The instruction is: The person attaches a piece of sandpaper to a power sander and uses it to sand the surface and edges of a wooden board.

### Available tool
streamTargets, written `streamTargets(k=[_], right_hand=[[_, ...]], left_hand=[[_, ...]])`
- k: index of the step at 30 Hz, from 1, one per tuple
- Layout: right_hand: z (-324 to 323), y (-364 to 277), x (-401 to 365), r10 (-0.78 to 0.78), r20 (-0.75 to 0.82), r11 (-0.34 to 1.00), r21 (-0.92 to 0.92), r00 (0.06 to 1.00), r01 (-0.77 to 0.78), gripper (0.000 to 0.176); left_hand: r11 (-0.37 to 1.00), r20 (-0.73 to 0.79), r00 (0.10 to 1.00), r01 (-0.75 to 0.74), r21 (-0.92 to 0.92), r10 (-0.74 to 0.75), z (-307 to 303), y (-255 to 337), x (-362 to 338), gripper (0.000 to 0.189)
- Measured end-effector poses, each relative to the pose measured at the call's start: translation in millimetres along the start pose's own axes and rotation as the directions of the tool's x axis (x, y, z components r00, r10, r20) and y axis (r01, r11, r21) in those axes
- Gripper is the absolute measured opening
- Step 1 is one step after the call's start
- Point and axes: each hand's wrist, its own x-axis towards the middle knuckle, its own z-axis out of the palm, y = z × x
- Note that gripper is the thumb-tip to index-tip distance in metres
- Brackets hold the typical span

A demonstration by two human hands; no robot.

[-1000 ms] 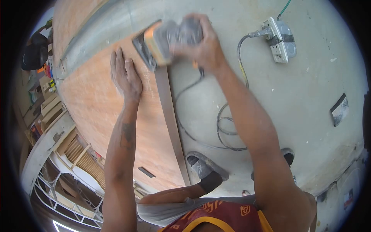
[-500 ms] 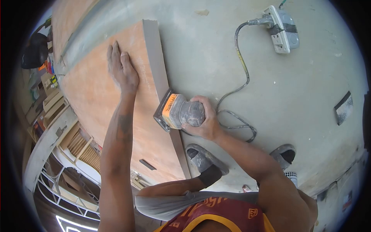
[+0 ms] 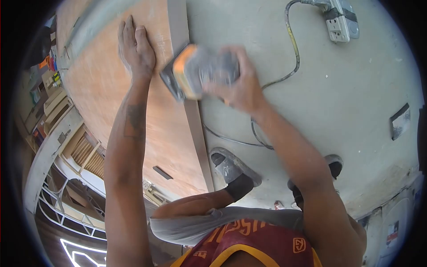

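Observation:
In the head view, my left hand [image 3: 137, 51] lies flat, fingers stretched out, on the broad tan face of a large wooden panel [image 3: 155, 129]. My right hand [image 3: 247, 89] is wrapped round the grey, dusty body of an electric sander [image 3: 200, 71] with an orange label band. The sander is tilted, its black pad at the panel's grey long edge [image 3: 192, 120]; motion smears it, and the exact contact is hidden. A black power cord [image 3: 297, 53] trails on the floor near my right wrist.
A taped white outlet box [image 3: 339, 22] lies at the upper right with the cord plugged in. A small dark strip [image 3: 163, 172] rests on the panel. A dusty dark-edged piece [image 3: 399, 122] lies on the floor at right. My sandalled foot [image 3: 229, 167] is beside the panel.
The sander, in my right hand, has moved up along the panel's edge, away from my body. My left hand stays at about the same spot on the panel. The whole view has shifted somewhat.

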Motion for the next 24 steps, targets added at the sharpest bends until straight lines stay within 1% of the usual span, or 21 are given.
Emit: streamTargets(k=[2,3,4,5,6,7,8,10,11,13,14,15,16,17,18,20,21,22,24], right_hand=[[10,16,-60,-0.047,0.021,0.989,-0.139,0.999,0.049,0.073],[16,22,-90,0.159,0.065,0.978,-0.145,0.985,-0.148,0.072],[20,28,-114,0.364,0.107,0.925,-0.157,0.925,-0.346,0.072],[22,32,-126,0.365,0.106,0.925,-0.156,0.925,-0.347,0.072],[23,37,-133,0.242,0.105,0.945,-0.249,0.965,-0.21,0.071],[26,40,-138,0.122,0.114,0.939,-0.335,0.986,-0.077,0.071],[26,33,-130,0.127,0.111,0.94,-0.33,0.986,-0.083,0.071],[18,19,-97,0.201,0.081,0.977,-0.088,0.976,-0.194,0.071],[16,14,-81,0.077,0.066,0.995,-0.072,0.995,-0.073,0.072],[12,6,-67,0.089,0.085,0.995,-0.05,0.992,-0.085,0.072],[11,3,-67,0.099,0.11,0.995,-0.026,0.989,-0.097,0.072],[12,6,-76,0.102,0.118,0.995,-0.031,0.988,-0.099,0.072],[12,12,-92,0.217,0.147,0.975,-0.086,0.965,-0.206,0.073],[13,19,-106,0.326,0.166,0.942,-0.142,0.931,-0.305,0.073],[16,25,-117,0.321,0.167,0.943,-0.142,0.932,-0.3,0.073],[22,30,-131,0.314,0.189,0.924,-0.286,0.931,-0.254,0.075],[24,36,-131,0.179,0.152,0.927,-0.356,0.972,-0.115,0.075],[23,32,-120,0.177,0.15,0.927,-0.356,0.973,-0.114,0.075],[16,15,-89,0.09,0.111,0.982,-0.173,0.99,-0.07,0.075]], left_hand=[[1.0,0.004,1.0,-0.001,0.005,0.001,-2,-1,-3,0.058],[1.0,-0.002,1.0,-0.001,-0.006,0.001,-1,0,-1,0.058],[1.0,0.0,1.0,0.002,-0.016,-0.002,-1,1,-2,0.059],[1.0,0.001,1.0,0.002,-0.016,-0.002,-1,0,-3,0.059],[1.0,-0.003,1.0,0.003,-0.021,-0.003,0,-1,-3,0.059],[1.0,-0.001,1.0,0.005,-0.023,-0.005,-1,-4,-4,0.059],[1.0,0.007,1.0,0.004,-0.02,-0.004,-1,-5,-4,0.059],[0.999,-0.006,0.999,-0.037,-0.018,0.037,-2,-6,-3,0.058],[0.999,-0.008,0.999,-0.038,-0.02,0.037,-2,-4,-2,0.058],[0.998,0.014,0.998,-0.06,-0.007,0.06,-2,-3,-6,0.063],[0.999,0.013,0.999,-0.048,-0.008,0.048,-4,-4,-9,0.063],[0.999,0.018,0.999,-0.045,-0.004,0.045,-6,-4,-10,0.057],[0.999,0.02,0.999,-0.047,-0.001,0.047,-6,-5,-10,0.052],[0.999,0.013,0.999,-0.048,-0.002,0.048,-5,-6,-8,0.052],[0.998,0.003,0.998,-0.058,0.003,0.058,-3,-8,-8,0.052],[0.997,-0.002,0.997,-0.072,0.008,0.072,-3,-4,-6,0.052],[0.998,0.0,0.998,-0.062,-0.025,0.062,-3,-1,-6,0.057],[0.997,0.0,0.999,-0.05,-0.058,0.05,-3,3,-5,0.062],[0.998,-0.005,0.999,-0.048,-0.05,0.047,-2,4,-5,0.062]])
